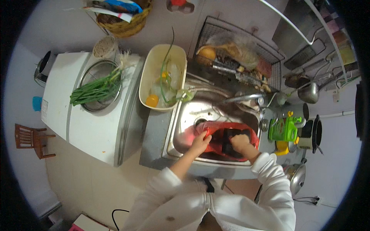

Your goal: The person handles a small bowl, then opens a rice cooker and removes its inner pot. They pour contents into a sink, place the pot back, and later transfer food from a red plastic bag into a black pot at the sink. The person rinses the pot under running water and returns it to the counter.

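Over the stainless steel sink (188,115) a red plastic bag (216,124) lies spread with its mouth towards me. My left hand (201,143) pinches the bag's left edge. At the bag's opening, my right hand (240,142) is closed in a fist beside a dark object (228,144) inside the bag; whether it grips this object or the plastic is not clear. The metal faucet (245,98) reaches over the sink behind the bag. A cream plastic bin (142,83) with a long green stalk stands at the sink's back left corner.
Left, a bunch of green onions (98,89) rests across a metal strainer (86,72) on a white appliance (95,130). A wire rack (277,72) holds items behind the sink. On the right stand a green jug (281,130), a yellow bottle (281,147) and pots. Ladles hang at upper right.
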A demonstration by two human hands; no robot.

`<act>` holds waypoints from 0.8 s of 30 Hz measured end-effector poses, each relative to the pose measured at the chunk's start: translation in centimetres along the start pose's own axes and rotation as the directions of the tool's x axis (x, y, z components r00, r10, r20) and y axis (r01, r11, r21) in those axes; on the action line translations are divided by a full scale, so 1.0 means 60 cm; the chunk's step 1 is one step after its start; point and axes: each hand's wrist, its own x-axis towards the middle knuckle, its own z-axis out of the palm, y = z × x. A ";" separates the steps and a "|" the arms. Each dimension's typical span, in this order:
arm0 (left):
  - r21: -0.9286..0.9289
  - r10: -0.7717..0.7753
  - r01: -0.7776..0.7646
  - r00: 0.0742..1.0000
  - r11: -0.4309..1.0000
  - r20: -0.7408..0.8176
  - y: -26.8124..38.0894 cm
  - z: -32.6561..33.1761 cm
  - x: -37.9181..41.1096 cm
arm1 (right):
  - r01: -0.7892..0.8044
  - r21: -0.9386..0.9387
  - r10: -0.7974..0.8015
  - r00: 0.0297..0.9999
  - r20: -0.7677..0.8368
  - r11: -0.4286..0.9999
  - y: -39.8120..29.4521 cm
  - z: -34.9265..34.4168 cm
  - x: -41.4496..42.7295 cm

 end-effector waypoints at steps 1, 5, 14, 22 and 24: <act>-0.066 -0.042 0.047 0.996 0.997 0.073 0.018 -0.007 -0.004 | -0.029 0.009 0.029 0.999 0.036 1.000 0.005 -0.005 -0.018; -0.045 -0.072 0.075 0.995 0.996 0.066 0.008 0.001 -0.001 | 0.006 0.153 0.014 0.992 -0.125 0.988 0.007 -0.058 -0.087; 0.013 -0.067 0.066 0.994 0.998 0.091 0.032 0.010 -0.016 | -0.021 0.068 0.022 1.000 -0.001 0.997 0.019 0.003 -0.022; -0.067 -0.033 0.043 0.990 0.997 0.139 0.044 0.017 -0.002 | -0.131 0.120 0.136 0.990 -0.033 0.984 0.032 0.010 -0.013; 0.024 0.078 -0.080 0.995 0.997 0.063 0.002 0.022 0.010 | -0.130 0.080 0.132 0.991 -0.023 0.988 0.027 0.027 -0.017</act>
